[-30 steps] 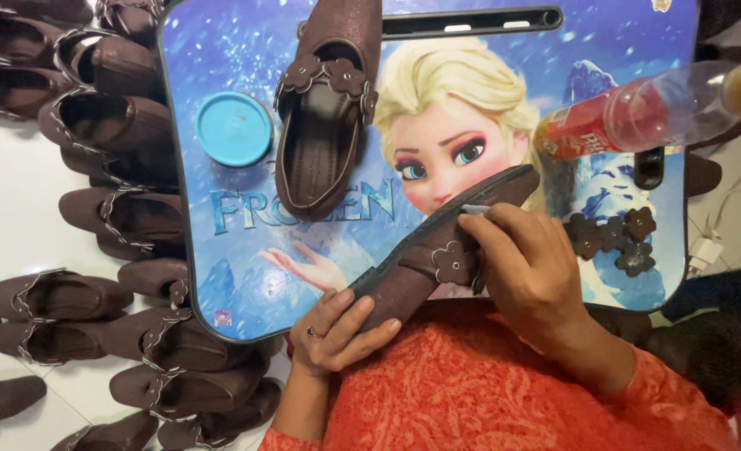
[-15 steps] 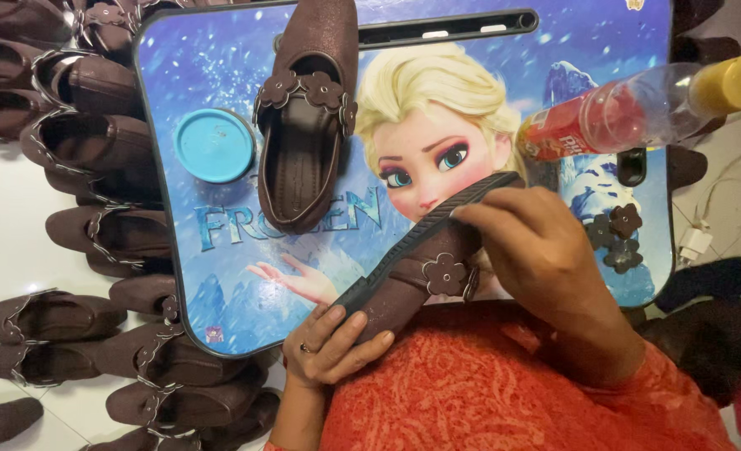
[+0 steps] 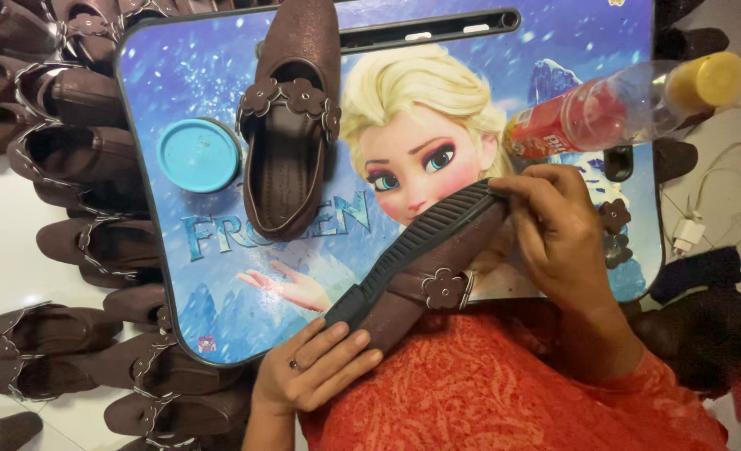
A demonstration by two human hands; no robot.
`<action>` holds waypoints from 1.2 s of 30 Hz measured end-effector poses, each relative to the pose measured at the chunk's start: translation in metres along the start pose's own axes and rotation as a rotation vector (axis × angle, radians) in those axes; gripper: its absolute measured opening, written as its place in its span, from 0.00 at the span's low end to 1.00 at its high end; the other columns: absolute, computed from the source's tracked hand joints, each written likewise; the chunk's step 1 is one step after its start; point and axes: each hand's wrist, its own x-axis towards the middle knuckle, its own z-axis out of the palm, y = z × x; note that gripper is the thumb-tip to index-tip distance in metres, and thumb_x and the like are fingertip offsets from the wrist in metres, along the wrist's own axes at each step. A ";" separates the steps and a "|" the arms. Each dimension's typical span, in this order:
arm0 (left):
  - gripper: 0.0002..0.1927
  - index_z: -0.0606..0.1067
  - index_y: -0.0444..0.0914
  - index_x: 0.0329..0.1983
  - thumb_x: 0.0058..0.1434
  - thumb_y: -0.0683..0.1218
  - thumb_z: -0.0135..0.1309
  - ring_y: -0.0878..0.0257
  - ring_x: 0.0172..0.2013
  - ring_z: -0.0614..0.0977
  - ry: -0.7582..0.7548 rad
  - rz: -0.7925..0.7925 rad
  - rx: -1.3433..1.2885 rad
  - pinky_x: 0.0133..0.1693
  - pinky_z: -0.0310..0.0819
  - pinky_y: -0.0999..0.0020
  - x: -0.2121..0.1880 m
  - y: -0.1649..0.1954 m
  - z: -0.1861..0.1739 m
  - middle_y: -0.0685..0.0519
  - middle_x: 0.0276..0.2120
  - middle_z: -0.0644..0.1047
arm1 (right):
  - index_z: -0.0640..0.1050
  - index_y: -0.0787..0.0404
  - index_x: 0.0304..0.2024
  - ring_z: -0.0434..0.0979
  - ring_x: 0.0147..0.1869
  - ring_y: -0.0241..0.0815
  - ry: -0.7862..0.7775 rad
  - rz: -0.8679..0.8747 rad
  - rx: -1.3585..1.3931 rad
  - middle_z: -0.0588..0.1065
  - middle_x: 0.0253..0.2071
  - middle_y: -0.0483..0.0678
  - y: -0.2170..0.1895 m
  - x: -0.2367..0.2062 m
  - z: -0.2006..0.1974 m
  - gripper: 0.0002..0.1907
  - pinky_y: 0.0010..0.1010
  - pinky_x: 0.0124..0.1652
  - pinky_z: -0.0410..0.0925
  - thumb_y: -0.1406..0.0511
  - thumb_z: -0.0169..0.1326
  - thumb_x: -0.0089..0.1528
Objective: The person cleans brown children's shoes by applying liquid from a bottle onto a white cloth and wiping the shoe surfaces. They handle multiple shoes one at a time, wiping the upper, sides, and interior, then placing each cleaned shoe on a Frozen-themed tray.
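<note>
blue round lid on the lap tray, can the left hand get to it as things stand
Probably yes, but not right away: the left hand is holding the heel of the tilted brown shoe. The tray between it and the blue round lid looks bare.

red-labelled clear bottle lying on blue tray's right

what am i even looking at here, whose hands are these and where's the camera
There is no machine here. The view comes from a camera worn on a person's head, looking down at their own two bare hands. The left hand and right hand hold a brown shoe on its side, sole showing. In front is a blue lap tray with a cartoon picture. On it lie another brown shoe, a round blue lid and a plastic bottle. More brown shoes cover the floor at left.
</note>
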 end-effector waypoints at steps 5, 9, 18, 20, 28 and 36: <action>0.13 0.82 0.39 0.46 0.57 0.43 0.61 0.59 0.38 0.84 -0.031 -0.258 -0.409 0.43 0.80 0.63 0.061 -0.011 -0.040 0.52 0.36 0.82 | 0.80 0.63 0.49 0.74 0.48 0.43 0.072 0.048 0.100 0.71 0.50 0.52 0.013 -0.010 0.014 0.11 0.29 0.46 0.69 0.78 0.53 0.68; 0.10 0.80 0.39 0.47 0.62 0.42 0.62 0.57 0.42 0.86 -0.076 -0.517 -0.461 0.44 0.79 0.63 0.125 -0.012 -0.018 0.51 0.41 0.83 | 0.79 0.63 0.50 0.74 0.54 0.43 0.119 0.029 0.152 0.70 0.51 0.51 0.020 -0.015 0.022 0.11 0.30 0.52 0.70 0.78 0.53 0.69; 0.15 0.81 0.39 0.46 0.62 0.52 0.62 0.54 0.43 0.85 -0.163 -0.798 -0.664 0.45 0.78 0.63 0.203 -0.019 0.040 0.48 0.42 0.83 | 0.79 0.62 0.49 0.75 0.51 0.42 0.166 0.019 0.171 0.71 0.50 0.51 0.020 -0.016 0.023 0.11 0.29 0.50 0.70 0.79 0.56 0.68; 0.14 0.82 0.39 0.43 0.60 0.52 0.63 0.55 0.42 0.85 -0.223 -0.847 -0.638 0.44 0.77 0.63 0.206 -0.022 0.044 0.49 0.39 0.83 | 0.80 0.62 0.49 0.75 0.49 0.41 0.169 0.020 0.165 0.71 0.49 0.50 0.019 -0.013 0.022 0.10 0.28 0.47 0.70 0.78 0.57 0.68; 0.12 0.80 0.38 0.45 0.59 0.46 0.60 0.62 0.43 0.84 -0.203 -0.965 -0.870 0.47 0.78 0.68 0.198 -0.029 0.049 0.52 0.41 0.80 | 0.79 0.61 0.49 0.74 0.45 0.42 0.157 -0.001 0.196 0.70 0.48 0.51 0.020 -0.007 0.026 0.12 0.29 0.43 0.69 0.79 0.57 0.66; 0.14 0.79 0.37 0.49 0.59 0.41 0.56 0.61 0.46 0.83 -0.204 -0.852 -0.849 0.53 0.76 0.67 0.190 -0.033 0.049 0.51 0.43 0.81 | 0.78 0.62 0.50 0.75 0.50 0.47 0.165 -0.072 0.186 0.71 0.49 0.52 0.027 -0.005 0.030 0.14 0.33 0.47 0.71 0.80 0.56 0.64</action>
